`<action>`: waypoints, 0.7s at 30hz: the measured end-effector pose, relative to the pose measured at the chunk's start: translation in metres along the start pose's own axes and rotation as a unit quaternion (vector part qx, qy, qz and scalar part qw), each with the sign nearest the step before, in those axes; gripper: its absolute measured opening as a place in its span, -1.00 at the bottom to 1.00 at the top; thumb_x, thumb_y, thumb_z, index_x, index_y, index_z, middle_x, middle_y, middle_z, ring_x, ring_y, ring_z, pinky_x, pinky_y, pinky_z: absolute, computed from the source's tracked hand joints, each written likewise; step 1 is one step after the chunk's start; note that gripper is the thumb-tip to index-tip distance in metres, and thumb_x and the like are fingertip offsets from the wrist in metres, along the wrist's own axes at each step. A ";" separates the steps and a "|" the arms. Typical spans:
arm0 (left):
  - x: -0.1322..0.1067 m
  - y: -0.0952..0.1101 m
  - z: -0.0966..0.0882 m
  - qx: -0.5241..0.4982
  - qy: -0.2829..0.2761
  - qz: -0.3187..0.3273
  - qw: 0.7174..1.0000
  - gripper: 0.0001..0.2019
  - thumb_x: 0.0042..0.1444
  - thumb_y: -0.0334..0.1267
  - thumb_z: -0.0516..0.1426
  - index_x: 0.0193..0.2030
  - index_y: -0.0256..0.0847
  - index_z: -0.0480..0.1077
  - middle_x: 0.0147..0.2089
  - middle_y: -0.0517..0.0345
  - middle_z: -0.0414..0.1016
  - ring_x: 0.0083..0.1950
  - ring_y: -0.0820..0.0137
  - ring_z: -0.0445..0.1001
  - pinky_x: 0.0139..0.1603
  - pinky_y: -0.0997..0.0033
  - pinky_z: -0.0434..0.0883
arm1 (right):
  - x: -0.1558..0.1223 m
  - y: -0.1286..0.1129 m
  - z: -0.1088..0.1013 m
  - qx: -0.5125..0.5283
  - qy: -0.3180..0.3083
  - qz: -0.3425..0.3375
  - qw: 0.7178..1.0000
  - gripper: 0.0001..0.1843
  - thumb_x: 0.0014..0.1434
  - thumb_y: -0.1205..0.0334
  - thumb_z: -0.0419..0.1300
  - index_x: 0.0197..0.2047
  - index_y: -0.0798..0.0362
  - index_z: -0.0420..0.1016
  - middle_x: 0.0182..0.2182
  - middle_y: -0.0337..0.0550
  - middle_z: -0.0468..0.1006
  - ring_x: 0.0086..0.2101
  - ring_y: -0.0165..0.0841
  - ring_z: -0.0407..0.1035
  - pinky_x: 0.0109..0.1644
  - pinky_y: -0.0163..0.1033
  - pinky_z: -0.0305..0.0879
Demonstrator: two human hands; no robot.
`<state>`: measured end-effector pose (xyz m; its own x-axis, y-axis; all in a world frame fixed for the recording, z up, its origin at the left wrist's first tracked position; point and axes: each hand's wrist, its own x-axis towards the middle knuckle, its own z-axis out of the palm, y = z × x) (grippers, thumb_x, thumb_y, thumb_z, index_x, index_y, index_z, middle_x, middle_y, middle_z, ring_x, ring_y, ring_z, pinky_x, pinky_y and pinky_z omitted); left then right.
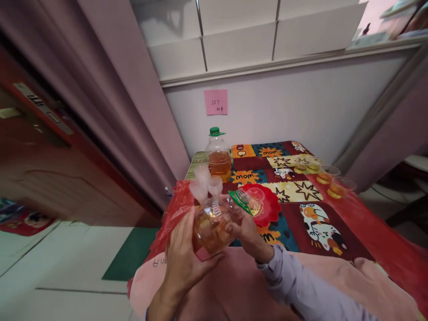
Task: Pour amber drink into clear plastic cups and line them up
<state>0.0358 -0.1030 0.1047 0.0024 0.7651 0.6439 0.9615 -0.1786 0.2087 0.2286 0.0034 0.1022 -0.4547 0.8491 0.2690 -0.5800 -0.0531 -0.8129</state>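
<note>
Both my hands hold a clear plastic bottle [212, 229] of amber liquid, tilted so its neck with a green ring points up and right. My left hand [182, 256] is wrapped round the bottle's base and side. At the shoulder near the neck, my right hand [249, 234] grips it. The bottle's mouth is over a clear plastic cup [257, 195], which stands on a red scalloped plate [273, 209]. A little yellow liquid shows in or under the cup; whether a stream is running, I cannot tell.
Stacks of clear cups [201, 174] stand behind the bottle. A second bottle [219, 162] with a green cap is at the back. Several cups with yellow liquid, one a clear cup [337, 189], line the right side of the patterned mat [323, 227]. A pink note [216, 102] is on the wall.
</note>
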 end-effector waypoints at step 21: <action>-0.009 -0.017 -0.011 -0.351 0.186 -0.491 0.775 -0.54 0.41 0.18 0.29 0.25 -0.07 0.62 0.27 -0.08 0.78 0.35 0.00 0.72 0.62 -0.28 0.43 | -0.004 -0.008 -0.032 0.027 0.016 0.065 0.997 -0.18 0.11 -0.27 0.67 0.35 -0.18 0.67 0.31 -0.01 0.72 0.35 0.12 0.57 0.53 0.29 0.44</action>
<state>0.0167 -0.1135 0.1031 -0.8408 0.5379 0.0612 0.0627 -0.0155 0.9979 0.2568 0.0176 0.0909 -0.5066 0.8498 0.1456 -0.5540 -0.1914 -0.8102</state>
